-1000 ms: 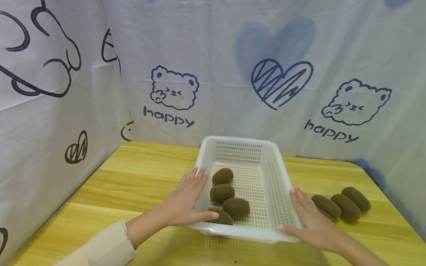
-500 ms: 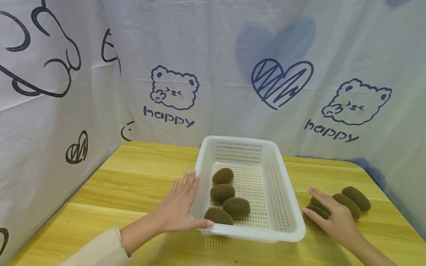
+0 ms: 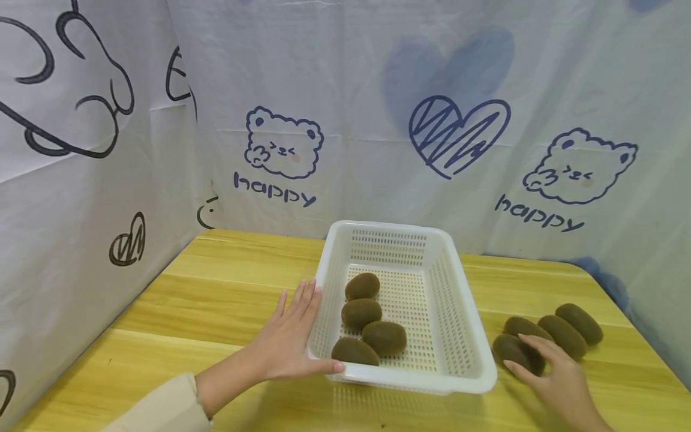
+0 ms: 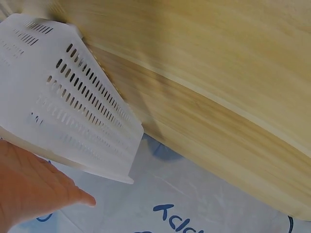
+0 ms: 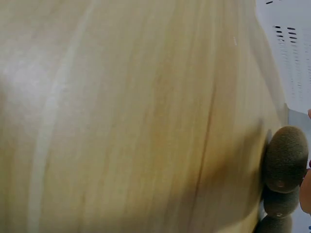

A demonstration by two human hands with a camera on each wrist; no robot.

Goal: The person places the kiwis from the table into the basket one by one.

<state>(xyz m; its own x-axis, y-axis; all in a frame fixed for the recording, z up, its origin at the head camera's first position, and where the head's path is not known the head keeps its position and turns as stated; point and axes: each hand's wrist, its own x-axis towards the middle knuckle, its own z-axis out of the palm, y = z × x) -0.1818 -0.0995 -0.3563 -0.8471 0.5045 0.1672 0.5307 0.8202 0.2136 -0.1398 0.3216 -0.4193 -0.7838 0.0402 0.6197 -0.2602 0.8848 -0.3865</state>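
Note:
A white perforated plastic basket (image 3: 459, 288) stands on the table with several brown kiwis (image 3: 384, 339) along its left side. My left hand (image 3: 286, 339) rests against the basket's left wall, fingers straight, thumb over the near rim. To the right of the basket, my right hand (image 3: 561, 378) pinches the nearest kiwi (image 3: 515, 354) of a row between thumb and fingers. In the right wrist view that kiwi (image 5: 285, 158) is at the right edge, with only bits of the hand showing. The left wrist view shows the basket's slotted side (image 4: 87, 92) beside the left hand (image 4: 36, 187).
Behind the held kiwi lie 3 more kiwis, the middle one (image 3: 562, 336) close against its neighbours. The wood-grain table (image 3: 227, 288) ends at a white printed cloth (image 3: 367, 180) at the back and left.
My right hand has left the basket's right rim, moved right to the kiwis and taken the nearest one between thumb and fingers. My left hand has shifted slightly outward along the basket's side.

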